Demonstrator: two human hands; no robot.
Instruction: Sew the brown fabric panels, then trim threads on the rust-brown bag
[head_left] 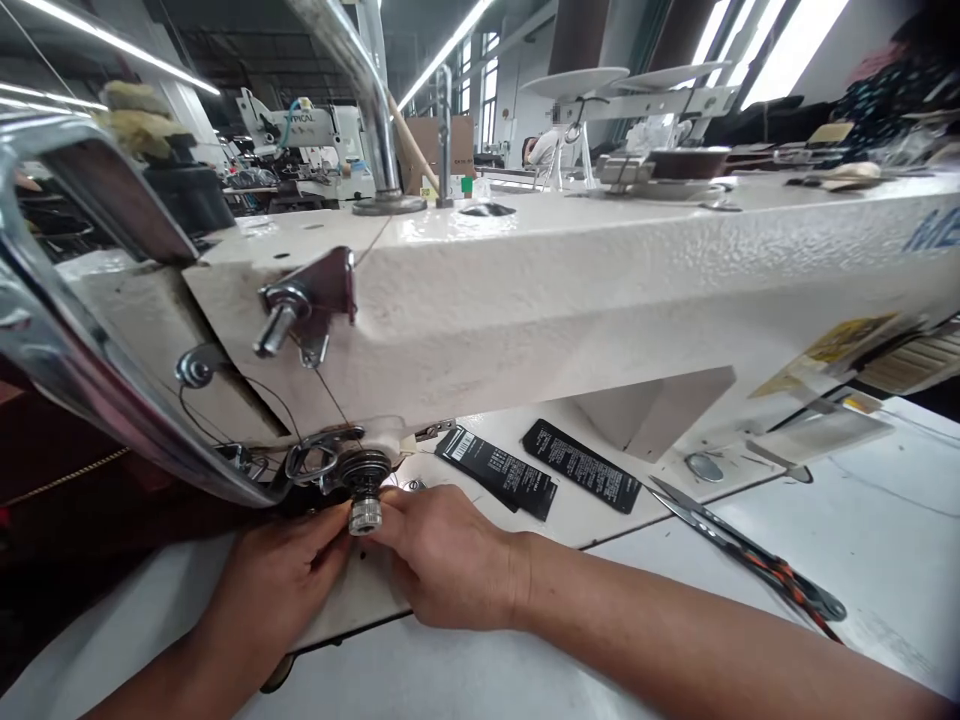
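A white sewing machine (525, 290) spans the view, with its thread tension knob (365, 515) low at the left. My left hand (274, 575) is closed just left of the knob, its fingertips beside dark fabric (304, 500). On the knob's right my right hand (457, 555) is closed, fingers curled and thumb side toward the needle area. The knob and tension discs partly cover the fingertips of both hands, so what they pinch cannot be made out. Black printed labels (499, 470) lie on the machine bed behind my right hand, and another black label (581, 465) is farther right.
Scissors with orange-marked handles (780, 575) lie on the white table (862, 520) at the right. A curved metal guard (97, 370) stands close at the left. Behind are another sewing machine (296, 125) and a seated person (541, 148).
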